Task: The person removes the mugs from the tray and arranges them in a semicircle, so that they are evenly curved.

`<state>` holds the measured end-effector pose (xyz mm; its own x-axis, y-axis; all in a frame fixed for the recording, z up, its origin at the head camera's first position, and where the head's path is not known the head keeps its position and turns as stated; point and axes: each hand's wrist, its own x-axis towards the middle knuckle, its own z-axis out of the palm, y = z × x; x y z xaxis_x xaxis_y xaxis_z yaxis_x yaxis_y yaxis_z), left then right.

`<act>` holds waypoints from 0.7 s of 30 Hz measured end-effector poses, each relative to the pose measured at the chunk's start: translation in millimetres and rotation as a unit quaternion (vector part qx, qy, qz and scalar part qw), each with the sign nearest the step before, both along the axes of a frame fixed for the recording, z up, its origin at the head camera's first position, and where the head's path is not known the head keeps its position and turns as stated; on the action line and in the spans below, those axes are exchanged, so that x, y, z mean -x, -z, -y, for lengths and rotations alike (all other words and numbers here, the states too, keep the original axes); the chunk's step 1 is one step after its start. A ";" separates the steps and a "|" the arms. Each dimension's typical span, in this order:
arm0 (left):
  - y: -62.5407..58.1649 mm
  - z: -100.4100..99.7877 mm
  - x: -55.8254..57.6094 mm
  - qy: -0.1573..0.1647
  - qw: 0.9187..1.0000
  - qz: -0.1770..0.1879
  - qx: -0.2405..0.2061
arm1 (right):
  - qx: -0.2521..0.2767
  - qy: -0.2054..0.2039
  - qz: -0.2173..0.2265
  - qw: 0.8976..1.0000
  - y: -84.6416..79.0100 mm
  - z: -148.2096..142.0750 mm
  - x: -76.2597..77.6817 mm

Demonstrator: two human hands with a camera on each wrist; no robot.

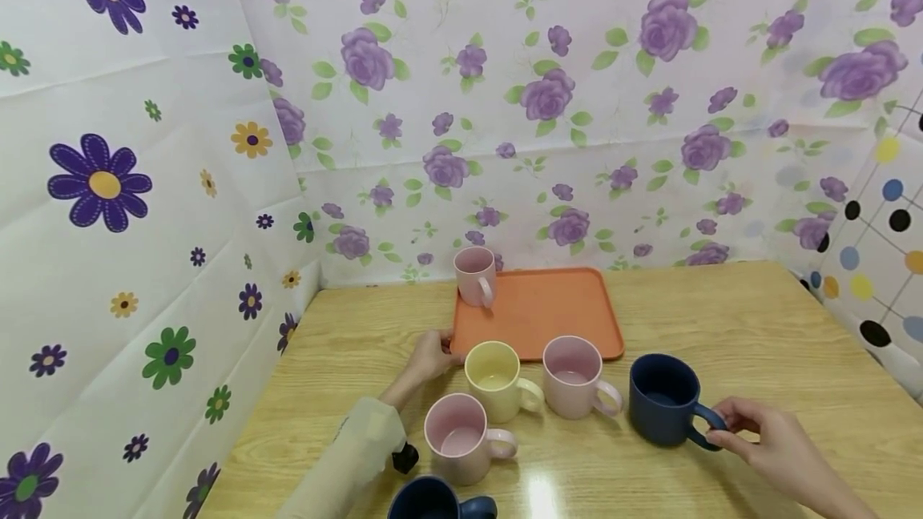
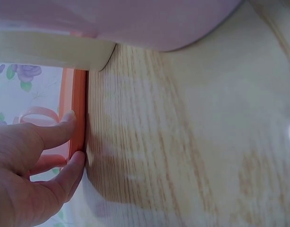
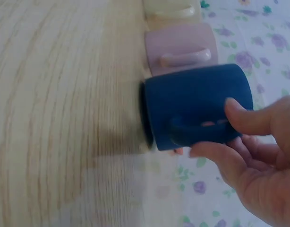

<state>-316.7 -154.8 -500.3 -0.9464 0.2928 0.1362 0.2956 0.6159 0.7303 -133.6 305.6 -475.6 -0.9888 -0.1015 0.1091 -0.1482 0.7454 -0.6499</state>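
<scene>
My left hand [image 1: 431,356] grips the near left corner of an orange tray [image 1: 551,311], thumb and fingers at its rim [image 2: 78,113]. On the tray's far left corner stands a pink mug [image 1: 472,279]. With my right hand [image 1: 782,440] I pinch the handle of a dark blue mug [image 1: 658,415], which is upright to the right of the tray's front edge. In the right wrist view the thumb and fingers close around the handle of that blue mug [image 3: 197,97].
Before the tray are a yellow mug [image 1: 493,395] and a pink mug [image 1: 573,391]. Nearer me stand another pink mug [image 1: 457,451] and a second dark blue mug [image 1: 425,499], cut off by the frame. Flowered cloth [image 1: 490,126] walls the wooden table [image 1: 721,303] at back and sides.
</scene>
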 end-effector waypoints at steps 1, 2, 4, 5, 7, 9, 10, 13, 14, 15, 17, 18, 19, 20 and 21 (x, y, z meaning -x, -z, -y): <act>0.3 0.0 0.1 0.001 1.000 -0.002 0.002 | 0.009 -0.016 0.012 1.000 1.3 -2.2 -0.4; 0.5 -0.1 0.3 0.000 1.000 -0.003 0.005 | 0.020 -0.035 0.028 0.999 2.6 -4.6 -0.5; 1.0 0.0 0.7 -0.002 1.000 -0.004 0.008 | 0.047 -0.084 0.054 0.994 5.4 -9.4 -0.1; 1.1 0.1 0.7 -0.003 1.000 -0.004 0.009 | 0.063 -0.115 0.064 0.989 7.0 -11.6 0.5; 0.7 0.5 0.4 -0.004 1.000 -0.005 0.011 | 0.095 -0.172 0.077 0.977 9.5 -14.3 2.3; -0.1 1.1 -0.1 -0.003 1.000 -0.006 0.013 | 0.121 -0.213 0.085 0.966 11.4 -15.4 4.5; -0.8 1.4 -0.5 -0.001 1.000 -0.005 0.013 | 0.131 -0.228 0.086 0.961 12.0 -15.7 5.8; -1.7 1.8 -1.0 0.006 1.000 -0.010 0.013 | 0.142 -0.242 0.089 0.956 11.6 -16.5 9.3; -1.7 1.8 -0.9 0.008 1.000 -0.012 0.014 | 0.143 -0.244 0.092 0.955 11.0 -17.0 10.4; -1.8 1.7 -0.8 0.008 1.000 -0.010 0.013 | 0.146 -0.245 0.098 0.953 10.3 -17.6 11.6; -1.2 1.4 -0.4 0.010 1.000 -0.013 0.016 | 0.149 -0.252 0.108 0.950 9.0 -18.8 13.6; -1.1 1.1 -0.4 0.010 1.000 -0.011 0.015 | 0.152 -0.256 0.117 0.947 8.3 -19.4 14.5; -1.1 0.9 -0.6 0.008 1.000 -0.007 0.014 | 0.151 -0.261 0.121 0.946 7.7 -20.1 15.2; -1.1 0.6 -0.6 0.009 1.000 -0.005 0.013 | 0.151 -0.267 0.127 0.943 6.8 -20.8 16.0; -1.3 0.3 -0.7 0.008 1.000 -0.004 0.011 | 0.149 -0.272 0.132 0.941 5.5 -21.4 16.8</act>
<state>-315.9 -155.1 -499.0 -0.9406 0.3108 0.1364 0.3108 0.6274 0.7140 -150.5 327.0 -481.0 -0.7956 -0.6051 -0.0292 -0.2598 0.3843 -0.8859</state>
